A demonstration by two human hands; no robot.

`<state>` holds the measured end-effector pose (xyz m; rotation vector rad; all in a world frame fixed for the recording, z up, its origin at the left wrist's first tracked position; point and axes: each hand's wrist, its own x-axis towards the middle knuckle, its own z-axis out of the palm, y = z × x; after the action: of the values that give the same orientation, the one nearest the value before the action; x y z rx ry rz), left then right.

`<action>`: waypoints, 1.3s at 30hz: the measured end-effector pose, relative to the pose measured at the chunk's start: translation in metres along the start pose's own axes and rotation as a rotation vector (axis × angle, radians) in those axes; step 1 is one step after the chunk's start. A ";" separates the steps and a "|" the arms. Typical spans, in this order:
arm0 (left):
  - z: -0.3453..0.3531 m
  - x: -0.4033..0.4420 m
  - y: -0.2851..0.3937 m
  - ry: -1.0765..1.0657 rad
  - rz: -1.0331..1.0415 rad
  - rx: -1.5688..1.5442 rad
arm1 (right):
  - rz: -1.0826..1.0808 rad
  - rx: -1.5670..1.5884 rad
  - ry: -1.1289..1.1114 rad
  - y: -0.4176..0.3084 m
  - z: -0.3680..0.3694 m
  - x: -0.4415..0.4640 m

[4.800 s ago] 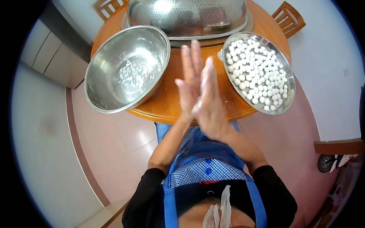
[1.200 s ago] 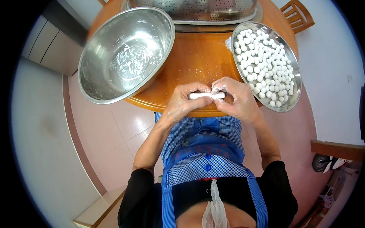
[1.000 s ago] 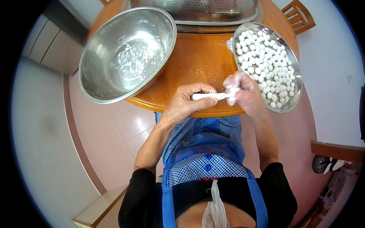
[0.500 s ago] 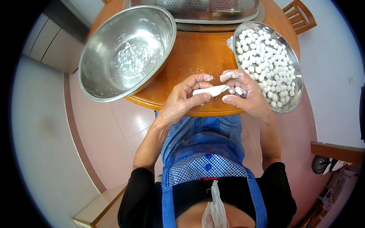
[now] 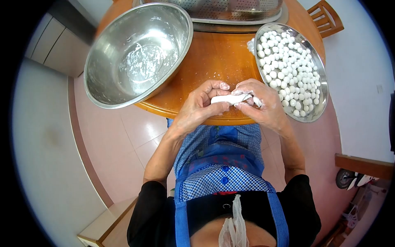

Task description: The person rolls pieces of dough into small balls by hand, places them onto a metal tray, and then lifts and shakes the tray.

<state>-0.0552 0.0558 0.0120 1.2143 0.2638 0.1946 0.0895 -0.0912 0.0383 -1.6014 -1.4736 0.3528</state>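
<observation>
Small pale mark [image 5: 226, 206] shaped like a letter C on the black top [image 5: 201, 209], nearer the body than the left hand [image 5: 200, 103] and right hand [image 5: 266, 103], too small to tell whether it is lettering, no other writing readable around either hand

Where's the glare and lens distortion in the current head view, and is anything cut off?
Head view: bright glare inside the bowl, softer shine on the floor; strong fisheye, with the cabinet and wall edges bowed and corners black; perforated cover cut off by the top edge.
</observation>
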 end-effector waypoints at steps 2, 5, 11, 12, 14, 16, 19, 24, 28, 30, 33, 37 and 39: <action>0.001 -0.003 0.001 -0.036 0.046 -0.098 | 0.004 -0.001 0.062 0.001 0.000 -0.001; 0.000 -0.005 0.003 -0.097 0.063 -0.094 | 0.022 -0.025 0.057 -0.001 -0.001 0.000; -0.002 -0.005 0.002 -0.106 0.030 -0.023 | -0.045 -0.084 0.067 0.003 0.004 0.000; -0.001 -0.005 0.001 -0.106 0.030 -0.023 | -0.045 -0.084 0.067 0.003 0.004 0.000; 0.000 -0.005 -0.001 -0.100 0.061 -0.045 | -0.066 -0.123 0.065 0.003 0.004 0.000; -0.002 -0.004 -0.002 -0.100 0.059 -0.017 | -0.061 -0.129 0.067 0.002 0.005 0.000; -0.004 -0.004 -0.002 -0.088 0.039 0.017 | -0.063 -0.149 0.076 0.004 0.005 0.000; 0.000 -0.002 -0.005 -0.041 0.093 -0.060 | -0.093 -0.158 0.093 0.007 0.007 0.001; 0.000 -0.001 -0.011 -0.005 0.119 -0.021 | -0.057 -0.183 0.095 0.005 0.007 0.000; 0.001 -0.001 -0.014 0.000 0.155 -0.009 | -0.052 -0.184 0.090 0.005 0.007 0.000; 0.002 0.000 -0.016 -0.002 0.208 -0.002 | -0.055 -0.161 0.073 0.004 0.007 0.000; 0.002 0.000 -0.017 0.008 0.203 0.008 | -0.049 -0.165 0.052 0.003 0.007 0.000; 0.002 -0.001 -0.016 0.008 0.194 0.001 | -0.053 -0.165 0.053 0.004 0.007 0.000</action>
<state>-0.0556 0.0480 -0.0020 1.2408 0.1527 0.3681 0.0871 -0.0876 0.0313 -1.6844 -1.5334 0.1605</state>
